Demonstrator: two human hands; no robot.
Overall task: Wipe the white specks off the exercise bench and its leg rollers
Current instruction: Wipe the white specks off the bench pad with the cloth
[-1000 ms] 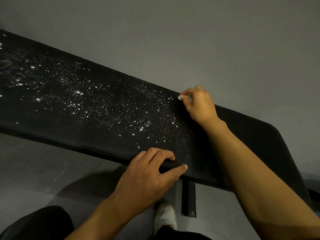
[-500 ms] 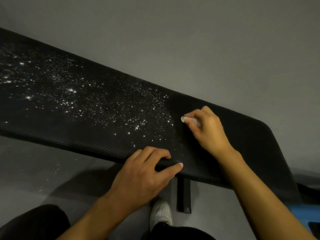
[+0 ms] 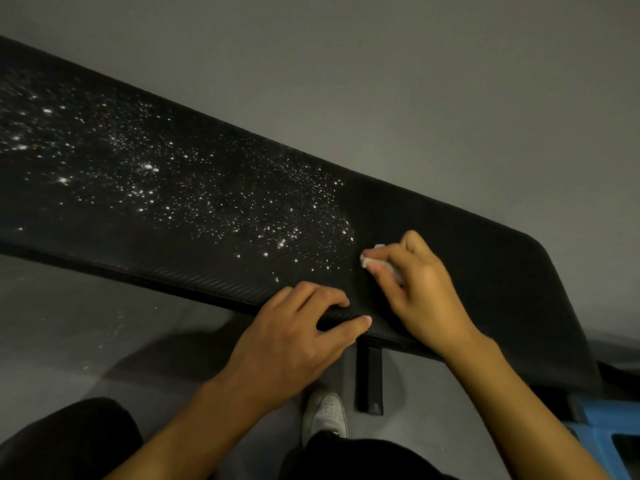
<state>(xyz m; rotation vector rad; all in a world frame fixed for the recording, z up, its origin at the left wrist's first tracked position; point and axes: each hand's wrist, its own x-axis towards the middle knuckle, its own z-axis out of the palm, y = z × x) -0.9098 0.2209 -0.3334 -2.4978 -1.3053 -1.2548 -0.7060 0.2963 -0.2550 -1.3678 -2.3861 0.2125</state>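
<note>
I see the right hand (image 3: 422, 289) pinching a small white wipe (image 3: 372, 259) on the black bench (image 3: 467, 244), the wipe poking out of the fingers toward 9 o'clock. The white specks (image 3: 207, 202) spread from there toward 10 o'clock. The left hand (image 3: 294, 341) grips the bench's near edge with curled fingers.

Dim light covers a smooth grey floor (image 3: 86, 323), with a blue object (image 3: 609, 429) at lower right.

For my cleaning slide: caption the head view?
Right hand presses a white wad to the speckled black bench; left hand grips its near edge.
</note>
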